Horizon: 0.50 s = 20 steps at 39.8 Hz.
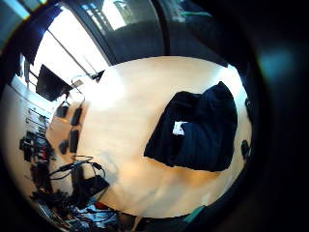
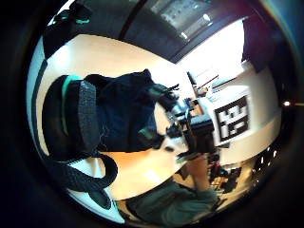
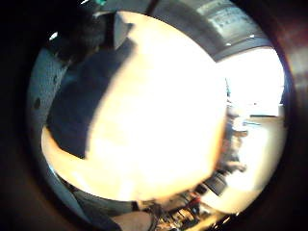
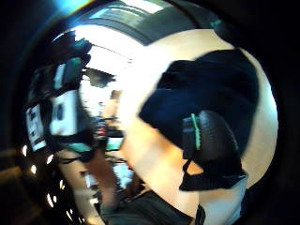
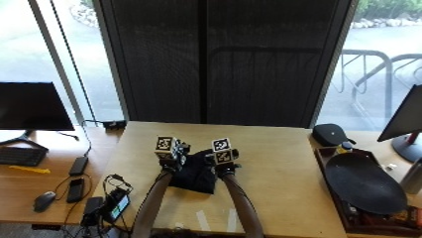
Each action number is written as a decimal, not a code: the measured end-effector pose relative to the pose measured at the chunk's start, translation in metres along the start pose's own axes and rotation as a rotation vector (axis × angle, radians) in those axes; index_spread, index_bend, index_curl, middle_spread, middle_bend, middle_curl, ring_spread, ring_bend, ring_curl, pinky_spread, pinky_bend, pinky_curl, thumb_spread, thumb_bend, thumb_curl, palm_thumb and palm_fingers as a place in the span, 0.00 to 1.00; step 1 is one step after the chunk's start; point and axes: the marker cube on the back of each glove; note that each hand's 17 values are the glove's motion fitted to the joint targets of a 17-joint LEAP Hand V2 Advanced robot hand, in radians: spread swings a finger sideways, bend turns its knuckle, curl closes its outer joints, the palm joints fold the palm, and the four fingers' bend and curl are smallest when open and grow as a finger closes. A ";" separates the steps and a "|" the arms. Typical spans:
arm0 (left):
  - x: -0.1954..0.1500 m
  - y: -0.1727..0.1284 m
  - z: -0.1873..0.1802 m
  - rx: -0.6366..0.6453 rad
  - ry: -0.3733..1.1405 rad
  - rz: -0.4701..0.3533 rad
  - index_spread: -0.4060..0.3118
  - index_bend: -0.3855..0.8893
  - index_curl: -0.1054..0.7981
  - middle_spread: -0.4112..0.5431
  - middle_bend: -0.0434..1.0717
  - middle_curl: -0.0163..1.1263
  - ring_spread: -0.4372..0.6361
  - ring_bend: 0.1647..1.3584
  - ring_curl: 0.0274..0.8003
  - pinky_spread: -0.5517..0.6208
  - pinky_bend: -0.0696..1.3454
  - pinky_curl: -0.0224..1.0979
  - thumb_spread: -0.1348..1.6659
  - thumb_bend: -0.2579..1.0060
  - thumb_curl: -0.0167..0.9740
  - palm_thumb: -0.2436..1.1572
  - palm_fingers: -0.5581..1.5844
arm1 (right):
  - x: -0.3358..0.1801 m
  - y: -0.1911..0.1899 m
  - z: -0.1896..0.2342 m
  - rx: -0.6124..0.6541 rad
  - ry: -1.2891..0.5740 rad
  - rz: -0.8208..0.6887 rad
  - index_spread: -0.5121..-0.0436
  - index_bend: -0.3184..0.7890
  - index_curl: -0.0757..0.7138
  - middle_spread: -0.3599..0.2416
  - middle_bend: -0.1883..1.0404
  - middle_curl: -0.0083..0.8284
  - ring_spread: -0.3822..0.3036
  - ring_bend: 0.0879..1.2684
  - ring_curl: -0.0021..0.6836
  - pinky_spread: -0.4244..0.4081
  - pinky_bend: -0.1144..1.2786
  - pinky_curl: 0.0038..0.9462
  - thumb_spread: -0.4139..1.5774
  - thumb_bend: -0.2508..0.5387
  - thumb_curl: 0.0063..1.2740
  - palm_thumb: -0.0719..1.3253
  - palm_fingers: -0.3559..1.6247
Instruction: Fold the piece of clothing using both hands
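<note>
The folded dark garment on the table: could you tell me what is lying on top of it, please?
A small white tag lies on the dark garment, which rests on the wooden table. From outside, both gloved hands hover above, hiding most of it.

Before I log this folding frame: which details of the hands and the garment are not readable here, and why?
- Left hand and right hand, outside view: marker cubes cover the fingers, so the grip is unreadable.
- Dark garment, outside view: too small to tell fold layers or type.
- Garment, right little finger side palm view: blurred and washed out by glare off the table.
</note>
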 end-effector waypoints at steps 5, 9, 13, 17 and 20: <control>0.021 0.007 0.014 -0.069 -0.103 0.047 0.35 0.44 0.62 0.35 0.22 0.40 0.45 0.17 0.41 0.75 0.18 0.24 0.88 0.19 0.21 0.24 0.54 | 0.069 0.030 -0.024 -0.131 0.432 0.261 0.42 0.45 0.40 0.51 0.27 0.41 0.59 0.15 0.48 0.70 0.58 0.36 0.77 0.29 0.40 0.53 0.29; 0.028 0.006 0.030 -0.078 -0.155 0.069 0.34 0.43 0.61 0.35 0.20 0.39 0.46 0.17 0.41 0.75 0.19 0.25 0.87 0.19 0.21 0.24 0.53 | 0.100 0.044 -0.037 -0.088 0.387 0.350 0.39 0.44 0.40 0.55 0.27 0.39 0.67 0.14 0.44 0.77 0.57 0.33 0.80 0.28 0.37 0.49 0.28; 0.036 0.010 0.035 -0.114 -0.172 0.079 0.34 0.41 0.60 0.35 0.19 0.38 0.47 0.17 0.41 0.75 0.20 0.26 0.87 0.20 0.22 0.25 0.52 | 0.120 0.045 -0.040 0.024 0.221 0.349 0.37 0.44 0.42 0.57 0.28 0.38 0.72 0.13 0.43 0.81 0.57 0.33 0.82 0.33 0.37 0.54 0.28; 0.041 0.019 0.026 -0.155 -0.177 0.079 0.34 0.42 0.59 0.35 0.18 0.38 0.48 0.18 0.42 0.75 0.22 0.27 0.86 0.20 0.23 0.26 0.51 | 0.141 0.040 -0.028 0.061 0.156 0.390 0.37 0.46 0.45 0.59 0.28 0.37 0.76 0.13 0.42 0.84 0.56 0.32 0.85 0.35 0.36 0.57 0.29; 0.041 0.019 0.024 -0.143 -0.180 0.070 0.34 0.42 0.58 0.35 0.19 0.37 0.49 0.18 0.42 0.75 0.22 0.28 0.86 0.20 0.23 0.27 0.50 | 0.148 0.040 -0.023 0.071 0.132 0.399 0.37 0.46 0.46 0.59 0.28 0.37 0.77 0.13 0.43 0.86 0.55 0.32 0.86 0.35 0.36 0.57 0.30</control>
